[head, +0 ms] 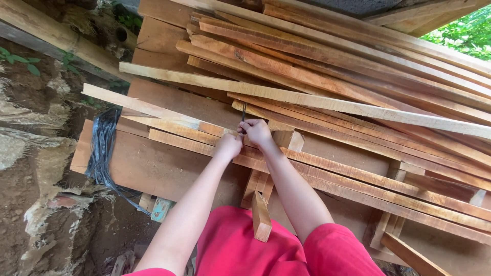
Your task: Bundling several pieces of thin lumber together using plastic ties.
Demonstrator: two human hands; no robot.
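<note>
Both hands meet over a narrow wooden strip (204, 137) at the near edge of the lumber pile (358, 76). The right hand (255, 132) is closed around a thin dark tool (244, 112) standing upright on the strip; the left hand (228, 145) is clenched just beside it, pressing the strip down. The step looks like marking or scoring, and the next move calls for a steady strip.

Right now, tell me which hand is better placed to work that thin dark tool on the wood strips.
Probably the right hand: it already grips the thin dark tool. The left hand rests on the wood strip beside it.
</note>
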